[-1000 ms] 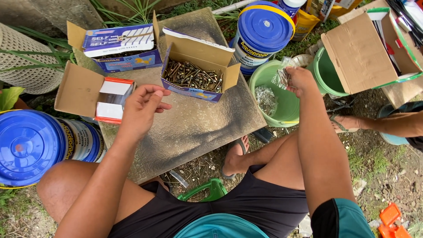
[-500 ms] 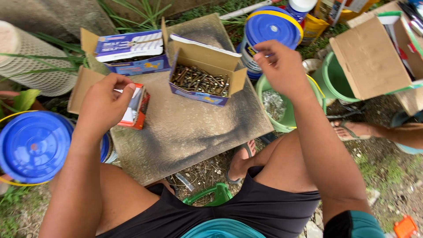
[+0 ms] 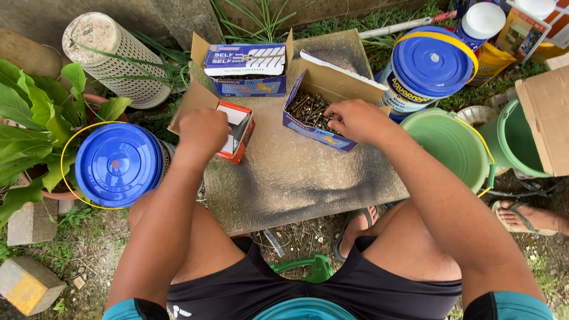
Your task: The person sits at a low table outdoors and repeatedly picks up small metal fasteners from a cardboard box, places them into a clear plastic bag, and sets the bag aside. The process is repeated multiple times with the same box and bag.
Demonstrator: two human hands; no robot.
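My left hand (image 3: 203, 131) grips a small red and white carton (image 3: 236, 131), tilted on its side at the left edge of a worn board (image 3: 296, 178). My right hand (image 3: 356, 120) reaches into an open blue cardboard box of dark screws (image 3: 312, 111), fingers curled among the screws. Whether the fingers hold any screws is hidden. A second blue box (image 3: 246, 71) stands behind the two, near the board's far edge.
A blue-lidded bucket (image 3: 117, 164) sits at my left knee, another blue-lidded bucket (image 3: 430, 65) at the far right. Green buckets (image 3: 453, 148) stand to the right beside a cardboard flap (image 3: 548, 124). Another person's sandalled foot (image 3: 527, 216) rests at the right. A potted plant (image 3: 29, 130) is on the left.
My right hand came back from over the green bucket to the open box of screws. My left hand picked up the small red carton and tilted it on the board.
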